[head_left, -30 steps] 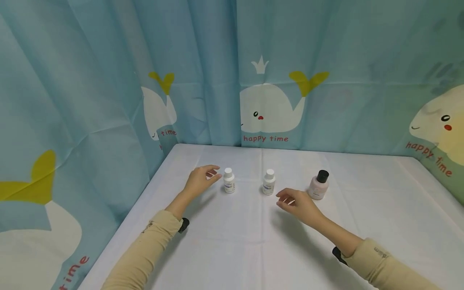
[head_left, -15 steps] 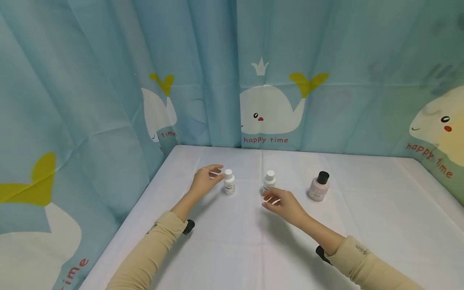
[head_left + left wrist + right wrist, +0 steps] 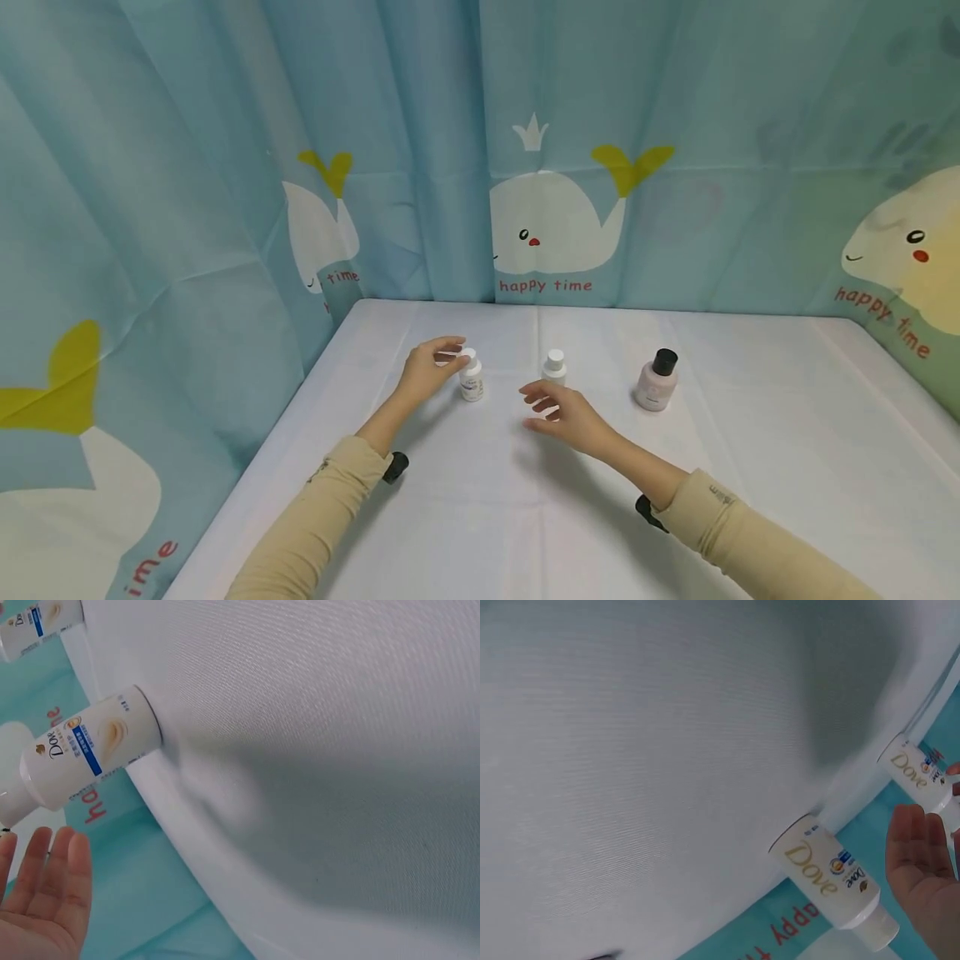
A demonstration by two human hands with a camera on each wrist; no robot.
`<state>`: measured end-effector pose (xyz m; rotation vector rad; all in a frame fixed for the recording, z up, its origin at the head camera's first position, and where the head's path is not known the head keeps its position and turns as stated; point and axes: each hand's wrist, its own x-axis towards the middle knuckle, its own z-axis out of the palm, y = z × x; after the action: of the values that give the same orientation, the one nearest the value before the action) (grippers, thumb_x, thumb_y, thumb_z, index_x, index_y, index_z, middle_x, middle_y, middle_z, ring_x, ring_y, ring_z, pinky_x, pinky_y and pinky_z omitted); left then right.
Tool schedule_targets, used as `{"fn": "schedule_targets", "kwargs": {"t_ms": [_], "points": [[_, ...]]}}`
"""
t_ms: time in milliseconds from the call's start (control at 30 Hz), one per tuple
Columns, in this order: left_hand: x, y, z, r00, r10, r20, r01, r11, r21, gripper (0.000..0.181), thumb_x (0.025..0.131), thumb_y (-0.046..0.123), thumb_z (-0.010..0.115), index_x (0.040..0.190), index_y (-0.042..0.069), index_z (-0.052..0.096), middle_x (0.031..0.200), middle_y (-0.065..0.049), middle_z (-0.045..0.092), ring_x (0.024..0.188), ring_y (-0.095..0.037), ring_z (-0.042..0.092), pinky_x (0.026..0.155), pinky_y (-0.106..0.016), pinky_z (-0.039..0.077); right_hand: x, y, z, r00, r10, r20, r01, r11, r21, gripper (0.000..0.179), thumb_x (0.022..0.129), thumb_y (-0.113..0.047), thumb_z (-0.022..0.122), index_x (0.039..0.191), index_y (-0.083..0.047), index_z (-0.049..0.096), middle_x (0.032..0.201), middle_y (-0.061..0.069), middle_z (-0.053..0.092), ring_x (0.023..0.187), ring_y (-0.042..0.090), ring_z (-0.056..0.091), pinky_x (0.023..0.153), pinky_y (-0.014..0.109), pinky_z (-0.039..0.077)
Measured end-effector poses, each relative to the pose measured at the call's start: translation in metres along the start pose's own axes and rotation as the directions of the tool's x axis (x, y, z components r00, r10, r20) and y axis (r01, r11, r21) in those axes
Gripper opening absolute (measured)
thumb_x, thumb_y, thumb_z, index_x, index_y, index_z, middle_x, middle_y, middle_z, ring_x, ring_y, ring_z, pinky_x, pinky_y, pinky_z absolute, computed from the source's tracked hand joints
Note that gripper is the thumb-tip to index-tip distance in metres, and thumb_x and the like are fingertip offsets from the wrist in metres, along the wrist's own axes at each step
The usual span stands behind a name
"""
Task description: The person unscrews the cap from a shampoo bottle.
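Observation:
Two small white Dove bottles with white caps stand upright on the white-covered table. My left hand (image 3: 426,368) is at the cap of the left Dove bottle (image 3: 472,385), thumb and fingers spread to either side of it. In the left wrist view a small gap shows between the fingers (image 3: 52,874) and that bottle (image 3: 94,746); firm contact cannot be seen. My right hand (image 3: 566,418) hovers in front of the middle Dove bottle (image 3: 555,365), hiding its lower part. Its fingers (image 3: 915,840) are loosely extended and hold nothing, pointing towards the left bottle (image 3: 915,774).
A pink bottle with a black cap (image 3: 656,382) stands to the right of my right hand. The white tablecloth (image 3: 480,533) reaches back to a blue curtain (image 3: 435,208) printed with whales, which also hangs along the left side.
My right hand has moved left, from beside the pink bottle to in front of the middle Dove bottle. My left hand has edged right to the left bottle's cap. The bottles stay standing.

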<state>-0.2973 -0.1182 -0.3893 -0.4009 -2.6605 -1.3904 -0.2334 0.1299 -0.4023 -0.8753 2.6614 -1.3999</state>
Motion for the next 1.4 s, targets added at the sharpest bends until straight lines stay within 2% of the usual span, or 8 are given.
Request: {"fn": "schedule_targets", "kwargs": {"t_ms": [233,500,633,900,1000,1167,1400], "points": [[-0.001,0.0,0.003,1.0,0.019,0.024,-0.018,0.999,-0.044,0.041,0.088,0.014,0.067,0.126,0.002,0.058,0.124,-0.02,0.061,0.112,-0.035,0.059,0.095,-0.041,0.051,0.017,-0.003,0.011,0.998,0.059,0.004,-0.059,0.997,0.044,0.043,0.085,-0.01,0.069,0.122,0.005,0.053,0.115,0.027,0.059,0.104,0.042,0.059,0.084,0.047,0.053],[0.003,0.001,0.005,0.999,0.037,0.027,-0.035,0.998,-0.055,0.042,0.086,0.013,0.068,0.127,0.004,0.058,0.125,-0.019,0.06,0.114,-0.036,0.058,0.094,-0.043,0.051,0.033,-0.006,0.026,0.985,0.132,-0.114,-0.128,0.991,0.04,0.046,0.084,-0.011,0.071,0.123,0.004,0.052,0.117,0.026,0.059,0.105,0.04,0.06,0.088,0.049,0.052],[0.004,0.002,0.006,0.998,0.04,0.043,-0.037,0.996,-0.076,0.043,0.086,0.012,0.068,0.127,0.003,0.058,0.126,-0.019,0.06,0.115,-0.036,0.058,0.094,-0.043,0.051,0.042,-0.005,0.031,0.98,0.141,-0.142,-0.141,0.99,0.006,0.047,0.083,-0.009,0.071,0.124,0.004,0.051,0.116,0.025,0.061,0.103,0.039,0.061,0.087,0.048,0.052],[0.003,0.003,0.005,0.998,0.035,0.053,-0.031,0.998,-0.063,0.041,0.087,0.011,0.068,0.126,0.004,0.059,0.128,-0.017,0.06,0.115,-0.034,0.058,0.094,-0.042,0.052,0.057,-0.005,0.038,0.963,0.142,-0.228,-0.158,0.986,-0.052,0.046,0.082,-0.01,0.072,0.121,0.004,0.053,0.11,0.023,0.063,0.099,0.038,0.063,0.086,0.045,0.054],[0.001,0.002,0.004,0.998,0.029,0.059,-0.026,0.998,-0.062,0.04,0.087,0.011,0.067,0.126,0.003,0.059,0.128,-0.016,0.059,0.115,-0.035,0.058,0.094,-0.042,0.051,0.062,-0.001,0.041,0.966,0.166,-0.199,-0.174,0.984,-0.024,0.051,0.081,-0.012,0.073,0.124,0.004,0.051,0.116,0.025,0.061,0.105,0.04,0.061,0.09,0.047,0.052],[0.001,0.001,0.003,0.997,0.038,0.06,-0.034,0.997,-0.064,0.041,0.087,0.012,0.067,0.127,0.002,0.058,0.129,-0.016,0.059,0.117,-0.035,0.057,0.094,-0.043,0.052,0.074,0.005,0.044,0.969,0.228,-0.097,-0.226,0.974,0.031,0.064,0.08,-0.013,0.075,0.134,0.001,0.043,0.129,0.026,0.052,0.116,0.044,0.053,0.098,0.049,0.047],[0.001,-0.003,0.003,0.997,0.048,0.065,-0.042,0.995,-0.093,0.042,0.087,0.007,0.066,0.127,0.002,0.058,0.129,-0.019,0.058,0.115,-0.037,0.057,0.091,-0.043,0.053,0.085,0.006,0.049,0.956,0.293,-0.017,-0.288,0.949,0.127,0.067,0.082,-0.01,0.073,0.138,0.001,0.038,0.136,0.026,0.046,0.122,0.045,0.048,0.102,0.049,0.044]]}}
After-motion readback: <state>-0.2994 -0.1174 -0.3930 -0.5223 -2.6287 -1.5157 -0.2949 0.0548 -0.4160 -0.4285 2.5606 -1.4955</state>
